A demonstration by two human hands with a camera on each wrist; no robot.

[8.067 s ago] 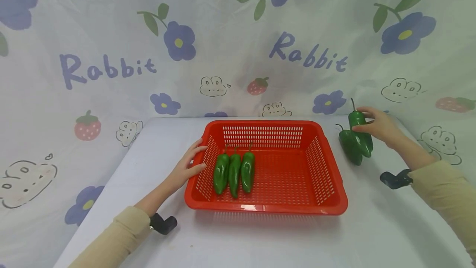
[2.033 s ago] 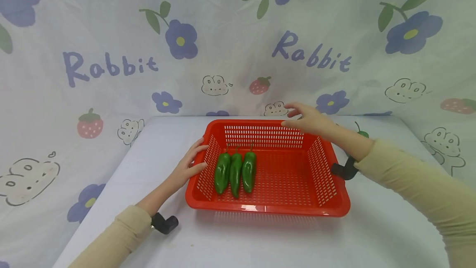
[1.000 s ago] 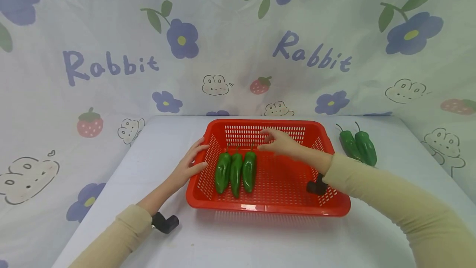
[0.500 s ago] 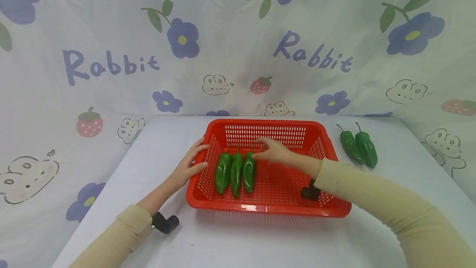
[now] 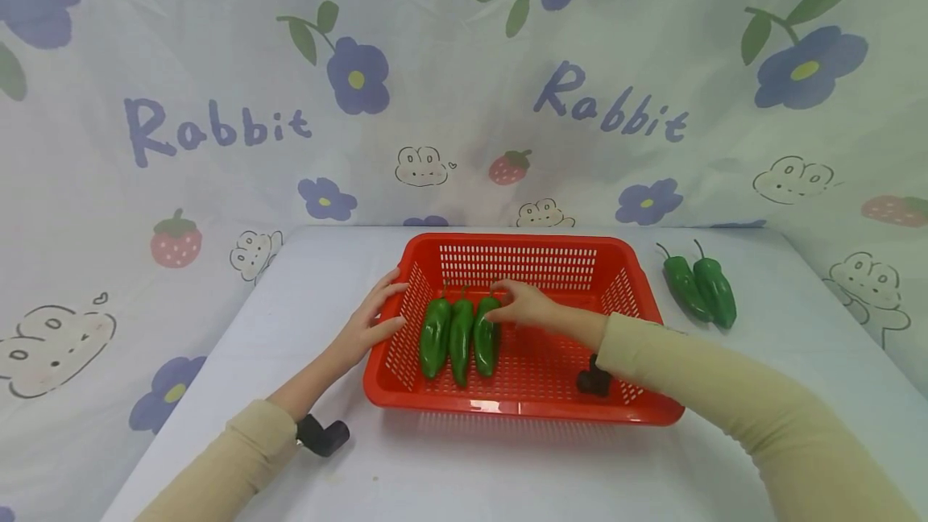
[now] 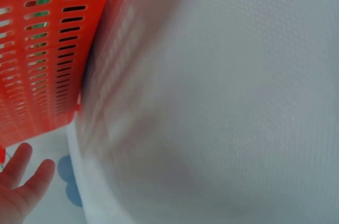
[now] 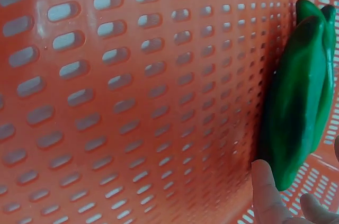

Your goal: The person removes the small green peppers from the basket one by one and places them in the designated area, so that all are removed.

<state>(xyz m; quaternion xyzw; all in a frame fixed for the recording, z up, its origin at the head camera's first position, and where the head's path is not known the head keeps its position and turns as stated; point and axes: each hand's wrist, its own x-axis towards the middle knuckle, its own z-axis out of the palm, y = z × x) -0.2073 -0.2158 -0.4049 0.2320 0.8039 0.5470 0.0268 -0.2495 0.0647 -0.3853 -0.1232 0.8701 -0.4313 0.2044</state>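
Note:
Three glossy green chili peppers [image 5: 460, 341] lie side by side in the left part of a red plastic basket [image 5: 500, 408]. My right hand [image 5: 529, 306] reaches in over the stem end of the rightmost pepper [image 5: 485, 345]. Its thumb overlaps that pepper's side, and the forefinger is near the stem. The right wrist view shows spread fingers [image 7: 267, 192] right at the end of the green pepper [image 7: 296, 97]. At the basket's left rim, my left hand [image 5: 362, 329] rests with fingers extended. Parted left fingers [image 6: 38, 181] show beside the basket wall [image 6: 42, 75].
Two more green peppers [image 5: 714, 292] lie together on the white tabletop [image 5: 507, 474], right of the basket. A white printed cloth [image 5: 464, 87] hangs behind. Black wrist cameras [image 5: 324, 437] are strapped below both hands.
My right hand has moved from the peppers at the far right, over the back rim, down to the rightmost pepper in the basket. My left hand has stayed at the rim.

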